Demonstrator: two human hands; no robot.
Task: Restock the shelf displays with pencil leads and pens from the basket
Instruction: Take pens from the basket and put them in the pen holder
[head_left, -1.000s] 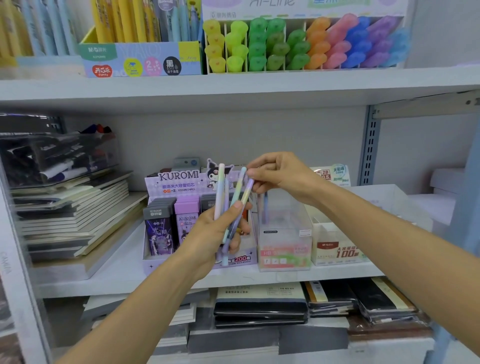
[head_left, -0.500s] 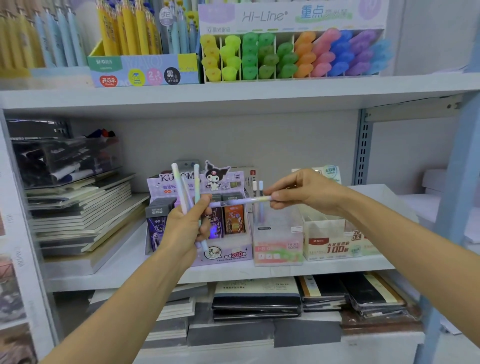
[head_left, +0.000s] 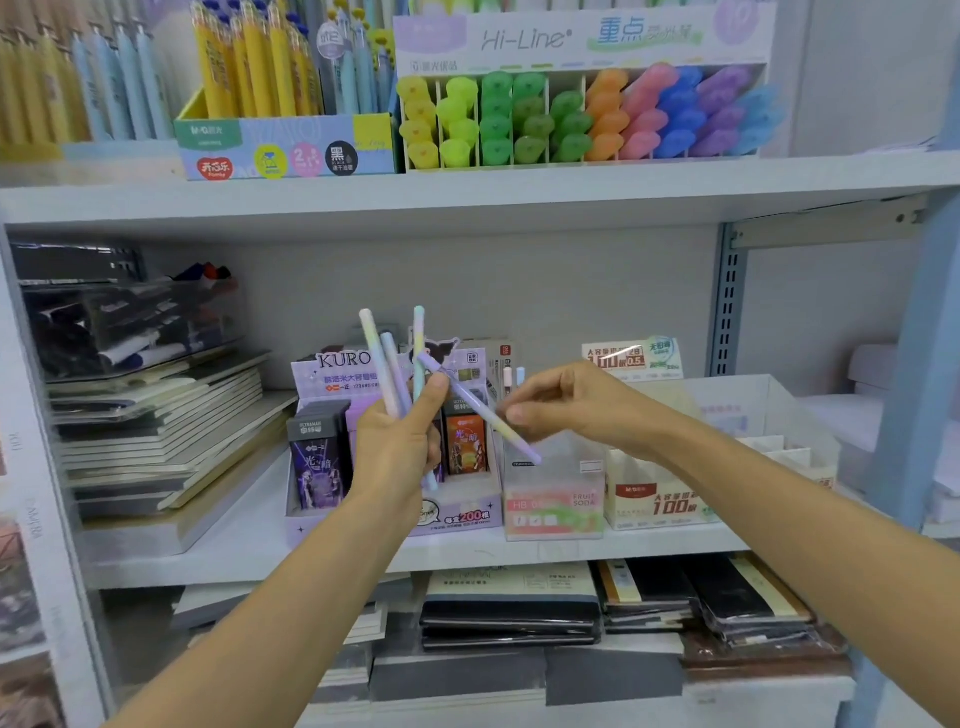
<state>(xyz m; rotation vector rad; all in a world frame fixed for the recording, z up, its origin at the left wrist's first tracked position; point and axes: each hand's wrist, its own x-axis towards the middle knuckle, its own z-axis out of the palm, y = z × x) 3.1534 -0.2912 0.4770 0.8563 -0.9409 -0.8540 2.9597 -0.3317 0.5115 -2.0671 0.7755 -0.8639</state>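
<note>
Pastel pens (head_left: 378, 358) gripped in left hand (head_left: 400, 457), right hand (head_left: 571, 410) pinching one slanted pen (head_left: 478, 407)

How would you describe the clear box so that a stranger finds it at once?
On the middle shelf, right of the purple Kuromi display, stands the clear box. Unlike its cardboard neighbours, it is see-through, with a pink-and-green label.

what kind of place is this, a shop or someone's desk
Most likely a stationery shop aisle: metal shelves carry a Hi-Line highlighter display sorted by colour, a Kuromi pencil-lead display box and stacked notebooks, and the left hand and right hand hold loose pens.
</note>
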